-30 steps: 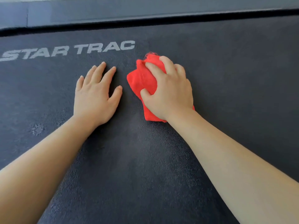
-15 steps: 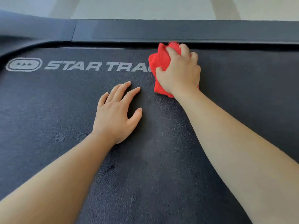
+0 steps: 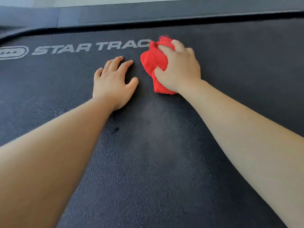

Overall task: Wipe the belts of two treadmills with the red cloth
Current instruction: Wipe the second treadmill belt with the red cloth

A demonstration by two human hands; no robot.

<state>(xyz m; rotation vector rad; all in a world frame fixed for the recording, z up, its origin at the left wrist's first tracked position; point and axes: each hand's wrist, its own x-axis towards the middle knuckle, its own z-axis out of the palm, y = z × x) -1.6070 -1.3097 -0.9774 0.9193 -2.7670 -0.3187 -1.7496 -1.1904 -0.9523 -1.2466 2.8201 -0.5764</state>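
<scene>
Head view: we see the right hand (image 3: 179, 69) curled around the bunched red cloth (image 3: 153, 63), pressing it onto the dark treadmill belt (image 3: 156, 162) at the right end of the STAR TRAC lettering (image 3: 88, 47). Just left of it, the left hand (image 3: 113, 83) lies flat on the belt, fingers spread, holding nothing. Both forearms reach far across the belt.

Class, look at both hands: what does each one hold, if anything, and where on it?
The right hand clutches the bunched red cloth from above, around its middle. The left hand holds nothing; it lies flat on the belt.
</scene>
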